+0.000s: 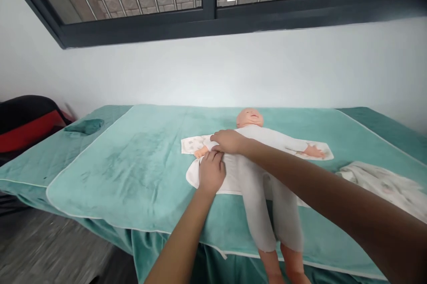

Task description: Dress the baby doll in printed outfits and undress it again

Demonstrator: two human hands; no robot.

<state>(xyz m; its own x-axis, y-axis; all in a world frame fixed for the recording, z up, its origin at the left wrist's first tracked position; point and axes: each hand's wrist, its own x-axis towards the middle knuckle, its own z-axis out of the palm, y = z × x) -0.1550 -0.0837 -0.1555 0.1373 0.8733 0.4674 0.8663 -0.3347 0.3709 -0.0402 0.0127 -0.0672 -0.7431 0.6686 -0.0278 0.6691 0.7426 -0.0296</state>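
Just up-left of the left hand's (212, 172) half-curled fingers, a small toy hand (201, 152) rests on a shirt sleeve (188, 145). Beside them, the right hand's (230, 141) fingers bend over the doll (253, 190); whether either hand grips anything, I cannot tell. The doll's body lies right of the fingers, crumpled cloth (383, 186) well beyond.

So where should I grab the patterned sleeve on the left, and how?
Pinch the sleeve at its flat outer end, probably best from the left: that end lies spread past the doll's hand, while your right hand and left hand crowd the inner side.
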